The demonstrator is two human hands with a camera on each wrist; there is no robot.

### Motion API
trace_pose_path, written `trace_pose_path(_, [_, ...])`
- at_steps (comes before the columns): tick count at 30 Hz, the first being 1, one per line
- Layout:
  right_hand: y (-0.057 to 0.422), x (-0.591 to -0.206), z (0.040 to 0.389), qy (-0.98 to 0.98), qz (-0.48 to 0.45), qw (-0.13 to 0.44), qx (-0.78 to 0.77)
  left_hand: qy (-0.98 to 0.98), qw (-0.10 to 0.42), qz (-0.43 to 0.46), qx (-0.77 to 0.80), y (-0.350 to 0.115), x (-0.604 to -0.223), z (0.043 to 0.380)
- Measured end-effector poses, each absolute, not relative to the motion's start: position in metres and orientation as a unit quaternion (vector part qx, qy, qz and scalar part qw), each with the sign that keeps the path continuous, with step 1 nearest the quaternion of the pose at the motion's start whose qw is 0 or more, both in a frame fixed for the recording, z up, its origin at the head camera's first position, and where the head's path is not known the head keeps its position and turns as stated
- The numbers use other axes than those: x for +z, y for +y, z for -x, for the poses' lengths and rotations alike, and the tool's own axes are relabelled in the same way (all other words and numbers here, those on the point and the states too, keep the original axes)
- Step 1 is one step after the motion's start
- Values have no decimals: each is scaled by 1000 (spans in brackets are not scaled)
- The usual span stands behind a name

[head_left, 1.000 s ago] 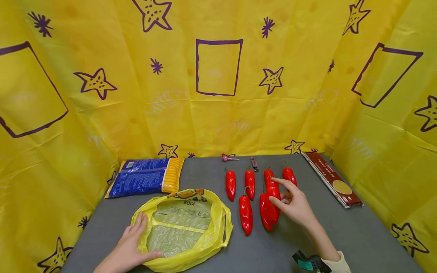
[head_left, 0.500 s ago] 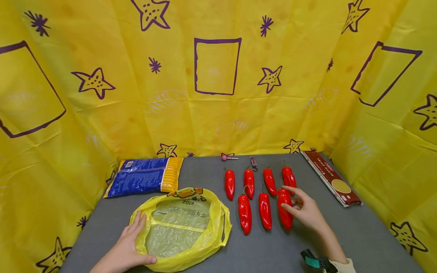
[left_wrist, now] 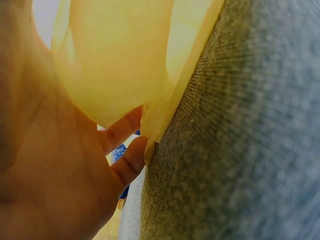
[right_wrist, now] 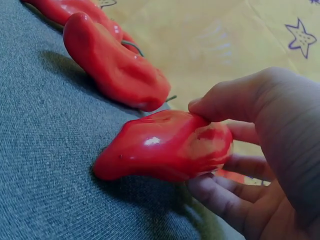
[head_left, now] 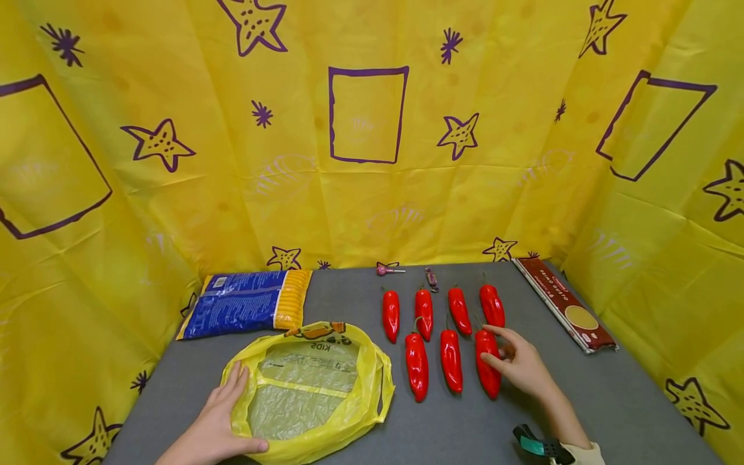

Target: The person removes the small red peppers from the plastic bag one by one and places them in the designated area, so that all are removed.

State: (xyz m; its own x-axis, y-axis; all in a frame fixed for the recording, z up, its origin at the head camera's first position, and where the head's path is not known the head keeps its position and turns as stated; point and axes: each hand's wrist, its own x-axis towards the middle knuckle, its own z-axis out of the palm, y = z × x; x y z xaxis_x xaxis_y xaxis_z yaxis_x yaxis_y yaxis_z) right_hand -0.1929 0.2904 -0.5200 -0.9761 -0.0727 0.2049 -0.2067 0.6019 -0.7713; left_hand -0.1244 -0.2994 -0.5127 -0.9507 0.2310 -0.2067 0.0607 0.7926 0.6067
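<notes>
At the right end of the front row, my right hand (head_left: 520,361) holds a red pepper (head_left: 487,371) between thumb and fingers. The right wrist view shows this red pepper (right_wrist: 155,147) on the grey cloth, its tip touching the surface. Two more peppers lie to its left, the nearer pepper (head_left: 450,361) and the farther pepper (head_left: 416,367). My left hand (head_left: 212,420) rests spread against the left side of a yellow plastic bag (head_left: 372,400), whose mouth faces up. In the left wrist view the bag (left_wrist: 120,55) partly covers its fingers (left_wrist: 132,157).
A back row of several peppers (head_left: 424,313) lies behind. Beyond them are a lollipop (head_left: 383,270) and a wrapped candy (head_left: 431,279). A blue-and-yellow packet (head_left: 244,303) lies at the back left, a brown packet (head_left: 564,303) at the right. Yellow curtains (head_left: 372,194) surround the table.
My right hand has carried the pepper rightward and lowered it onto the cloth at the front row's right end. The left hand stays at the bag.
</notes>
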Motion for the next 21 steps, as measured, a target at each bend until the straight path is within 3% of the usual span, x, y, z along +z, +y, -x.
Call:
trace_pose_path(6, [293,-525,193,-908,-50,33,414,939,135,-76,306,-300,-513,124])
trace_pose_path(12, [294,-530,197,-912,-60,70,399,947,118,-79,288,-299,-513,124])
trace_pose_path(21, [294,-527,194,-908,-63,81,406,965,38,-93,241,-295,-508,117])
